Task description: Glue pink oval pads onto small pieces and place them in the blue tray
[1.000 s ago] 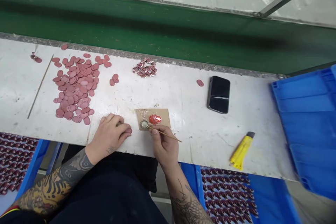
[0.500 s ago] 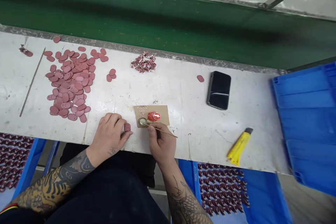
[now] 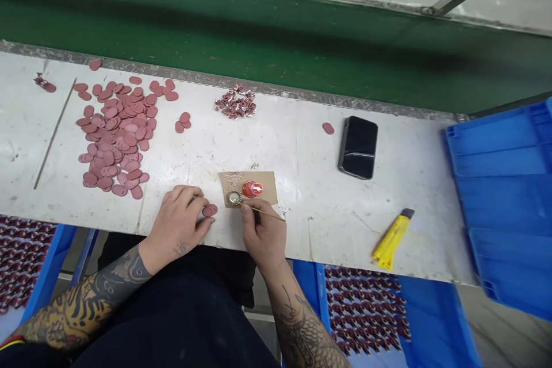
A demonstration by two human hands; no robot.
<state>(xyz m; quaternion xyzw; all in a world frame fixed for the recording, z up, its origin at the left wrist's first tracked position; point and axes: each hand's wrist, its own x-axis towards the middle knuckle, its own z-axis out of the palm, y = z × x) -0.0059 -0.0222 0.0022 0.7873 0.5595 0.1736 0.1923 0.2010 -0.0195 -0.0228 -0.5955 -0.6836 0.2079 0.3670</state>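
On the white bench, my left hand has its thumb and index finger at a small dark-pink oval piece, pinching it near the bench surface. My right hand grips a thin wooden stick between thumb and fingers. The stick's left end is at a small round cap with a pale filling. That cap sits on a brown cardboard piece, beside a shiny red-orange item. Tiny specks cover the cardboard's upper left.
A heap of pink ovals and a long thin rod lie left. Shiny small parts are piled at the back. A black phone-like case, a yellow utility knife and blue crates stand right. Trays of dark-red pieces sit below.
The pink oval at my left fingertips has turned and shows more of its face. My right hand has shifted slightly left with the stick, whose tip stays at the cap.
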